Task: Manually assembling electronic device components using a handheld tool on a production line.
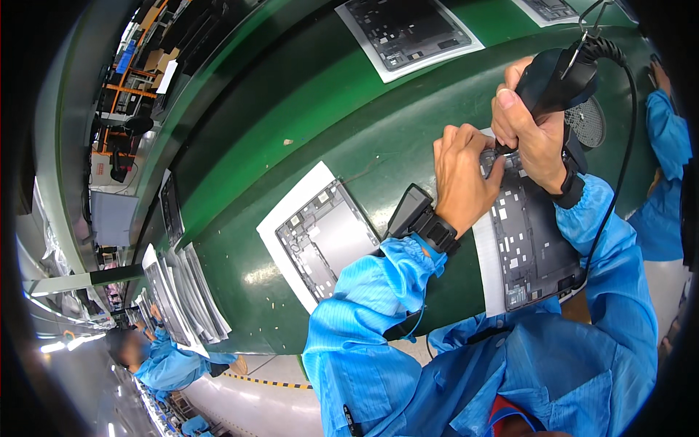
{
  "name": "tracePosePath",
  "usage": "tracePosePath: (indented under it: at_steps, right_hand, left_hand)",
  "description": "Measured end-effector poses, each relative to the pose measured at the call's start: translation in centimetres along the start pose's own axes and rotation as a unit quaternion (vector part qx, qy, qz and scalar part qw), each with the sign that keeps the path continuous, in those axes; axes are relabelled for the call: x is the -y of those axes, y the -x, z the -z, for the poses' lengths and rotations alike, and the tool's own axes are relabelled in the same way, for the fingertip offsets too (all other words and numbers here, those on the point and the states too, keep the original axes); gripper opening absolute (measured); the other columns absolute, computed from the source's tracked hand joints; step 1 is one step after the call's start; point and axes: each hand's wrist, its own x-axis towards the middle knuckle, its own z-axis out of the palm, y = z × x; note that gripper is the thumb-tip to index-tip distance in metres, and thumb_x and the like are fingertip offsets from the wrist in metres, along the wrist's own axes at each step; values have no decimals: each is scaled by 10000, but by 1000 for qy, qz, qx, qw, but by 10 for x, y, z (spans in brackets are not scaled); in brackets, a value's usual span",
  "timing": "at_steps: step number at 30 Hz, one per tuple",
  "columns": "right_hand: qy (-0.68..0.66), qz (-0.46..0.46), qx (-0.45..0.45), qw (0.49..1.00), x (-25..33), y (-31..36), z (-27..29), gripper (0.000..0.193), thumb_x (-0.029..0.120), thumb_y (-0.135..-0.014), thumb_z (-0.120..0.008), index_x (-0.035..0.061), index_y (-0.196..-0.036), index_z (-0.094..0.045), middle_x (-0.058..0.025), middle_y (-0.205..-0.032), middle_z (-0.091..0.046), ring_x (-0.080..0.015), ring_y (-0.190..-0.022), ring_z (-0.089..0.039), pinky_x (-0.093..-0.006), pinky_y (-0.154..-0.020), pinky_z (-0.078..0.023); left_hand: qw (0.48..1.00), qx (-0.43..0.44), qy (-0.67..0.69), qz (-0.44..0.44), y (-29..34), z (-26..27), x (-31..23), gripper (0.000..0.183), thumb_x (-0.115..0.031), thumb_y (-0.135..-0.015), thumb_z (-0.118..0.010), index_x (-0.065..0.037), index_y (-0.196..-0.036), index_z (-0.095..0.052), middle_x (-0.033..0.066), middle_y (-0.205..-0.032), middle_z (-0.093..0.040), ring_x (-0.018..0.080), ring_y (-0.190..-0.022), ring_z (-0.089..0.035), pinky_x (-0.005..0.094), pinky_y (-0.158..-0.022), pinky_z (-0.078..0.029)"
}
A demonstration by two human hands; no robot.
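My right hand is wrapped round a black electric screwdriver, which hangs from a metal hook and has a dark cord. The driver's tip points down at the upper end of an opened tablet housing, dark grey with several small white patches, lying on a white sheet. My left hand is at that same end, fingers curled and thumb bent in close to the tip. Whatever lies between those fingertips is hidden. Black bands are on both my wrists, with a black box-shaped device by the left one.
A second opened housing lies on white sheet to the left, another across the green bench. A round perforated disc is behind my right hand. Stacked sheets stand far left. Co-workers in blue sit at both sides.
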Motion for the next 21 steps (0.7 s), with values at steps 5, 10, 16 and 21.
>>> tracePosePath:
  at_steps: [5,10,16,21]
  right_hand:
    - [3,-1,-2,1000,0,0,-1,195,118,-1023,-645,65,-887,-515,55,-644,-457,-28,-504,-405,-224,-468,-336]
    - [5,-4,-10,1000,-1,1,0,187,121,-1019,-647,63,-893,-521,56,-647,-462,-25,-507,-403,-225,-467,-329]
    - [29,83,-23,996,13,-15,12,148,126,-1012,-643,33,-1052,-535,21,-660,-510,-52,-552,-460,-244,-526,-374]
    - [243,137,-58,958,49,1,77,486,282,-1067,-521,-39,-1427,-458,-165,-1318,-605,-211,-1240,-589,-332,-1080,-419]
  left_hand:
    - [1000,3,-4,2,0,1,-1,242,-87,-727,-833,-10,-903,-686,96,-954,-635,318,-971,-554,421,-860,-403]
    - [1000,1,1,1,1,1,-3,239,-35,-720,-798,-17,-928,-683,104,-952,-612,328,-982,-559,427,-871,-401]
    - [997,-19,-67,-37,7,6,-5,237,-156,-755,-862,-58,-917,-719,93,-944,-672,303,-896,-627,427,-806,-480]
    - [969,7,-166,-181,19,13,-4,235,-159,-825,-808,-53,-1027,-751,77,-997,-684,271,-947,-655,405,-792,-538]
